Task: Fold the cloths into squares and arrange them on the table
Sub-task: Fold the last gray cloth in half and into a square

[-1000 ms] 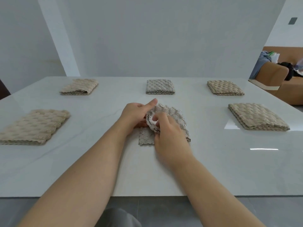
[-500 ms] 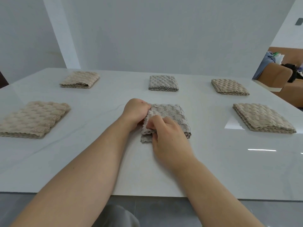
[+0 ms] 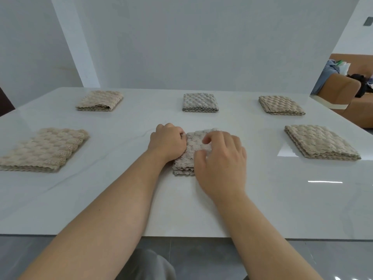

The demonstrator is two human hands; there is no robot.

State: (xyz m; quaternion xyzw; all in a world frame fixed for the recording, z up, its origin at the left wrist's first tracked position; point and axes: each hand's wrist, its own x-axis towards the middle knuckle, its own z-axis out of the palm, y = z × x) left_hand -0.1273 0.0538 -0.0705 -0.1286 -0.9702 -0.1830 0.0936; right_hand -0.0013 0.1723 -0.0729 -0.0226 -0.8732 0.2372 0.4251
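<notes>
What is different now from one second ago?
The raised flap of the grey cloth was laid down flat. The right hand released it and now presses on top; the left hand curled in at its left edge. The five other folded cloths stayed put.

A view from a person's head is looking down over a white marble-look desk (image 3: pixel 282 199). Both bare forearms are reaching forward to a grey textured cloth (image 3: pixel 186 158) that is lying folded at the middle of the desk. The left hand (image 3: pixel 167 142) is curling round the cloth's left edge. The right hand (image 3: pixel 222 158) is resting on top, with its fingers spread and lightly bent. Five folded cloths are lying well apart around it: a far-left cloth (image 3: pixel 99 100), a far-middle cloth (image 3: pixel 200 102), a far-right cloth (image 3: pixel 281 105), a near-left cloth (image 3: pixel 43 149) and a near-right cloth (image 3: pixel 321 142). A brown sofa (image 3: pixel 355 91) is showing at far right.
</notes>
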